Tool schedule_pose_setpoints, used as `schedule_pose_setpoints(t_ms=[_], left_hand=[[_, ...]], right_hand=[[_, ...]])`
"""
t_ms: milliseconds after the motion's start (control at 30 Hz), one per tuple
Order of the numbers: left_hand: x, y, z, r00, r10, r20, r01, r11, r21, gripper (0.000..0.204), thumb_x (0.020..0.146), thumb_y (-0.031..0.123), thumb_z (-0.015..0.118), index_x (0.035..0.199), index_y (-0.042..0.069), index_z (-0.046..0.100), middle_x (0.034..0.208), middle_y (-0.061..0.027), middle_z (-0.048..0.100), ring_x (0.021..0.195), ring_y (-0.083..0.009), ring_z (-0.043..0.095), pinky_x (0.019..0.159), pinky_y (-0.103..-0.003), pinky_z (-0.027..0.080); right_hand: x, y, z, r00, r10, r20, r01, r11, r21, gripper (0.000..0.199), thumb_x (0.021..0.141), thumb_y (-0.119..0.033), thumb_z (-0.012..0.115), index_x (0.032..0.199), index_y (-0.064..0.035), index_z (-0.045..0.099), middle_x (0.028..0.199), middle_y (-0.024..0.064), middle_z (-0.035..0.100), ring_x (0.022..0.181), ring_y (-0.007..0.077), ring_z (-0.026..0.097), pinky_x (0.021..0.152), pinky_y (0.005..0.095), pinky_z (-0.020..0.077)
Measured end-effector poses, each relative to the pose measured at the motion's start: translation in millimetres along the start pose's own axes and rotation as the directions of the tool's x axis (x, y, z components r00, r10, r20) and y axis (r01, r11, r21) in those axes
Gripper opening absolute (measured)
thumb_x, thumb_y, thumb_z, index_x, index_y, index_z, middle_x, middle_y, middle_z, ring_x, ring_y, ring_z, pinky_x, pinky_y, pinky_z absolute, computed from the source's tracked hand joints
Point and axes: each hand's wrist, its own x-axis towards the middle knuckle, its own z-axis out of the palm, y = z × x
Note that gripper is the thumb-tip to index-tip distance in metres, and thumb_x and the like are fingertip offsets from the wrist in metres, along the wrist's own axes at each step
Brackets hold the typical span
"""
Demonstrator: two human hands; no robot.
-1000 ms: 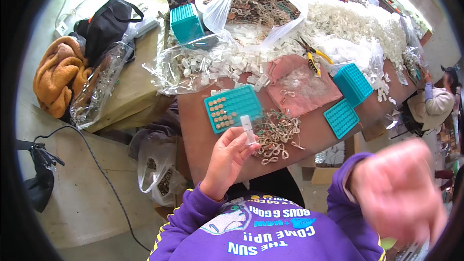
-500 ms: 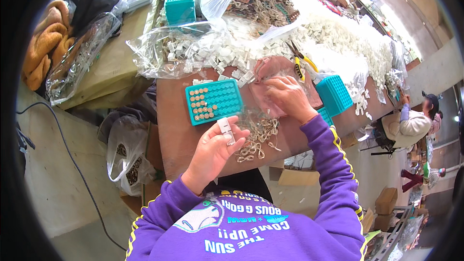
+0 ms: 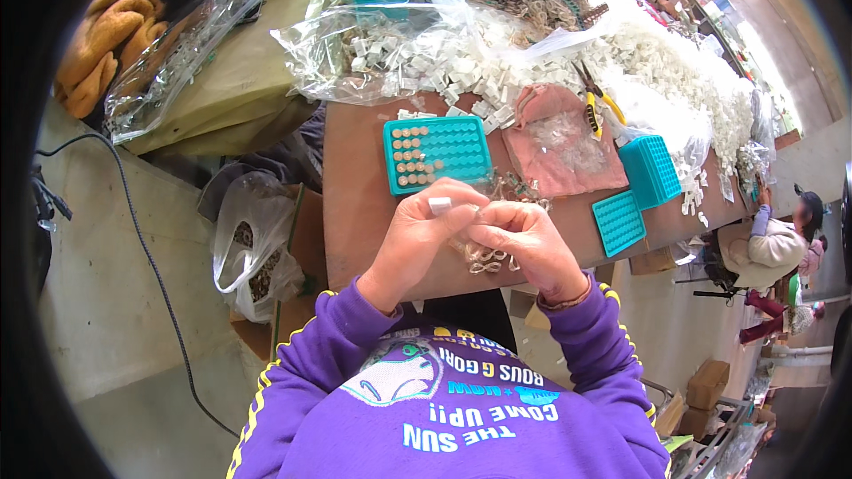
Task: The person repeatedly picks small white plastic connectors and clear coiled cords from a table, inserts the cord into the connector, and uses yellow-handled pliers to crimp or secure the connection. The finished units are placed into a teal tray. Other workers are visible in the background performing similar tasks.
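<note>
Head view looks down on a brown worktable [image 3: 355, 204] strewn along its far side with clear plastic bags [image 3: 355, 44] and a heap of small white plastic pieces [image 3: 657, 71]. A pink cloth [image 3: 568, 160] lies right of centre, yellow-handled pliers [image 3: 596, 98] just beyond it. Three teal trays follow: a gridded teal tray [image 3: 439, 153] partly filled with round pieces on its left columns, a deeper teal block [image 3: 650, 170], and a flat teal mould [image 3: 619, 223]. Near the table's front edge, the left hand [image 3: 422, 239] pinches a small white piece [image 3: 440, 205] between thumb and fingertips, fingers curled. The right hand [image 3: 524, 244] meets it, fingers closed at the same spot, over a pile of pale metal loops [image 3: 488, 257].
</note>
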Motion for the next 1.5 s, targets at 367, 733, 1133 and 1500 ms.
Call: schedule_pose_setpoints(t_ms=[367, 733, 1133, 1500], left_hand=[[-10, -2, -13, 0.991, 0.032, -0.130, -0.030, 0.999, 0.019, 0.016, 0.093, 0.014, 0.068, 0.104, 0.002, 0.068, 0.098, -0.0042, 0.065, 0.082, -0.0074, 0.055, 0.072, -0.021, 0.046], [-16, -1, -10, 0.996, 0.047, -0.080, -0.050, 0.998, -0.035, 0.020, 0.091, 0.016, 0.072, 0.104, 0.001, 0.067, 0.100, -0.0065, 0.066, 0.090, -0.0100, 0.057, 0.081, -0.025, 0.047], [-25, -11, 12, 0.980, 0.006, -0.196, 0.011, 0.996, 0.086, 0.025, 0.090, 0.009, 0.070, 0.112, 0.000, 0.063, 0.109, -0.0090, 0.066, 0.101, -0.0153, 0.062, 0.091, -0.029, 0.050], [-26, -6, 11, 0.954, -0.265, -0.143, 0.227, 0.945, -0.237, 0.040, 0.097, 0.010, 0.060, 0.133, -0.003, 0.047, 0.125, -0.0109, 0.060, 0.112, -0.0183, 0.060, 0.101, -0.034, 0.048]], right_hand=[[-12, 41, 32, 0.978, -0.086, -0.192, 0.115, 0.983, 0.144, 0.014, 0.095, -0.011, 0.064, 0.098, 0.0025, 0.064, 0.092, 0.0075, 0.069, 0.087, 0.0156, 0.070, 0.077, 0.0278, 0.0552], [-22, 3, 14, 0.942, -0.331, -0.044, 0.227, 0.731, -0.644, 0.010, 0.087, -0.006, 0.069, 0.092, 0.0007, 0.064, 0.082, 0.0107, 0.065, 0.073, 0.0170, 0.065, 0.067, 0.0294, 0.0519], [-5, 39, 38, 0.553, -0.827, -0.103, 0.306, 0.316, -0.898, 0.022, 0.078, 0.005, 0.072, 0.097, -0.0038, 0.065, 0.089, 0.0107, 0.066, 0.071, 0.0256, 0.067, 0.063, 0.0319, 0.0541], [-18, 32, 13, 0.929, -0.089, -0.358, 0.159, 0.972, 0.171, 0.016, 0.090, -0.008, 0.070, 0.103, 0.0007, 0.067, 0.091, 0.0076, 0.071, 0.075, 0.0097, 0.066, 0.067, 0.0210, 0.0513]])
